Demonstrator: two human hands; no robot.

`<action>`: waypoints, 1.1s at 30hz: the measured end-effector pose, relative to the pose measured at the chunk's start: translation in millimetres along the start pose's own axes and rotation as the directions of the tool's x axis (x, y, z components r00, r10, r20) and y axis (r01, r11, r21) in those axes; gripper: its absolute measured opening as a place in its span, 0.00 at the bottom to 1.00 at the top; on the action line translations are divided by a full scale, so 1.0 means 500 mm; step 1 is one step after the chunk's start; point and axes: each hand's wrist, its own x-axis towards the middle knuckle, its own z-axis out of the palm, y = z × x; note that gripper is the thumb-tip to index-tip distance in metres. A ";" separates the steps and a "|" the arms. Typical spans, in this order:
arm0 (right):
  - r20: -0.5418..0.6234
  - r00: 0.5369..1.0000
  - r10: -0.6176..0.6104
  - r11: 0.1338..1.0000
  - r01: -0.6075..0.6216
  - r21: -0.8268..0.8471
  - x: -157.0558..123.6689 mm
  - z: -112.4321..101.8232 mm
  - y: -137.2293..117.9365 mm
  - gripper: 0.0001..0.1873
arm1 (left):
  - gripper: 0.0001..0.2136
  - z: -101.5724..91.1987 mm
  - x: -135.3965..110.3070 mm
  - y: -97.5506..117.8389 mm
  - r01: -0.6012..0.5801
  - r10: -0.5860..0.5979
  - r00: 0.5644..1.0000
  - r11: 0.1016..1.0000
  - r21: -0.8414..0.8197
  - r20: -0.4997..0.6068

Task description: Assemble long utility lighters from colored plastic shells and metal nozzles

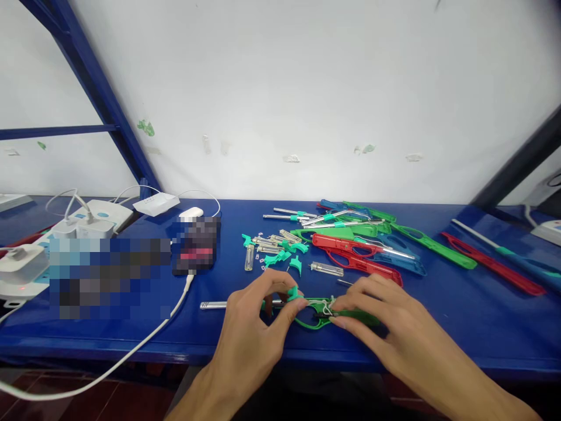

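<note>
In front of me on the blue table lies a green lighter half-casing point(312, 324), a long-necked gas lighter under assembly. Its metal tube point(213, 304) points left, and a loose white wire point(326, 306) and a small black part point(322, 316) show near its middle. Between thumb and index finger, my left hand point(258, 321) pinches a teal trigger point(293, 293) just above the casing. Closed over the casing's right part is my right hand point(385, 318), fingertips at the wire and black part. Its palm hides the casing's right end.
Behind my hands lie loose teal triggers point(295, 266), clear fuel tanks point(326, 269), metal tubes point(280, 217) and red casings point(359, 257). More casings, green point(432, 245) and red point(495, 266), lie right. A phone point(197, 245), white cable point(144, 342) and power strip point(44, 248) are left.
</note>
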 end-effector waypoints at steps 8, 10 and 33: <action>0.055 0.998 -0.021 0.993 0.027 -0.115 0.014 0.005 -0.014 0.08 | 0.09 0.010 -0.004 -0.007 0.080 -0.076 0.997 0.980 -0.179 0.030; 0.079 0.996 -0.040 0.986 0.052 -0.158 0.021 0.005 -0.016 0.06 | 0.08 0.008 -0.005 -0.006 0.015 -0.011 1.000 0.992 -0.128 0.025; 0.042 0.989 -0.142 0.941 0.148 -0.305 0.022 0.010 -0.025 0.08 | 0.07 0.017 -0.014 -0.014 -0.148 0.132 0.983 0.981 0.124 0.126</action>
